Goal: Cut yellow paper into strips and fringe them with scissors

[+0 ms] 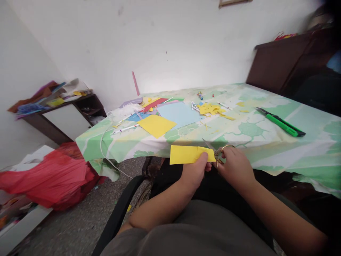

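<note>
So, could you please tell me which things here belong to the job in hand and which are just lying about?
Belonging to the job:
- rectangular yellow paper piece, in the left hand
- gold-handled metal scissors, in the right hand

Seemingly just lying about:
- green-and-black plastic cutter
- pale blue paper sheet
- loose yellow paper scraps, perhaps offcuts
- crumpled red plastic bag
</note>
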{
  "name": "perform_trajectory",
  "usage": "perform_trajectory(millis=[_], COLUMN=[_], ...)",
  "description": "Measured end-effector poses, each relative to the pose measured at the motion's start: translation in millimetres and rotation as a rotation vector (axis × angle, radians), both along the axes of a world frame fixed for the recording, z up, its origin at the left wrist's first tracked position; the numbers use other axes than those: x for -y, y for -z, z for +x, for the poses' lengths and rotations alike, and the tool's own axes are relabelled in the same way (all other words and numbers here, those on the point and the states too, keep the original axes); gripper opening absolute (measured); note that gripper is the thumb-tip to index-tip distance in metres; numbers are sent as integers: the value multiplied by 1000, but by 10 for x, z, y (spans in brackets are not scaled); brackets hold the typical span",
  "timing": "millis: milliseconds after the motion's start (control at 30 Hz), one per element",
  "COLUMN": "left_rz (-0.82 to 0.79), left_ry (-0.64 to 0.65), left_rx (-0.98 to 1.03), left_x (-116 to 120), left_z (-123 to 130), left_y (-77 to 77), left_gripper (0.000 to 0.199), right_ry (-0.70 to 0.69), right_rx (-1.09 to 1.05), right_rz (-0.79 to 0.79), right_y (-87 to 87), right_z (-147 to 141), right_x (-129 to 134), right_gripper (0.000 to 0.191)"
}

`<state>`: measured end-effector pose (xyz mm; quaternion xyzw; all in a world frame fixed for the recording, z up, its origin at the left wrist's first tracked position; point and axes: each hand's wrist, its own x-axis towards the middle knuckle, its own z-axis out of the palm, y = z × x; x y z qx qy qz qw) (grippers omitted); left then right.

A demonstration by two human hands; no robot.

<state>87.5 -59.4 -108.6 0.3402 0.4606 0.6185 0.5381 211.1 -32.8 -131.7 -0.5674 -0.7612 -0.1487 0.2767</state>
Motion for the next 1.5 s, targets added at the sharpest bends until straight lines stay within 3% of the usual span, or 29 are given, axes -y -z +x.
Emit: perform_trajectory(millis=[333, 667, 800, 967, 1033, 1167, 1367, 1500], left_rz=[10, -3, 25, 69, 62, 59, 29, 62], left_ry=[3, 8, 21, 81, 95, 172, 216, 210], left_rx=[-4, -28, -95, -127, -130, -160, -160, -139], left_x=[-15, -18, 4, 15, 6, -1, -6, -54], left_z=[-26, -9, -18, -73, -98, -129, -168, -257], left_y=[23, 31, 31, 61, 74, 92, 87, 108], left_gripper=[15, 12, 14, 16, 18, 21, 28, 31], right_ry=[47, 63, 40, -232, -329, -355, -377, -177], right_rx=[83, 66, -101, -743, -883, -1075, -1195, -1052], right_rz=[99, 99, -64, -496, -566, -649, -554, -338], right_y=[-42, -42, -138, -246, -255, -230, -189, -301], right_z=[65, 110, 112, 141, 130, 61, 36, 171], right_x=[23, 9, -5, -12, 1, 39, 56, -168], right_gripper=[26, 29, 26, 29, 30, 28, 27, 30])
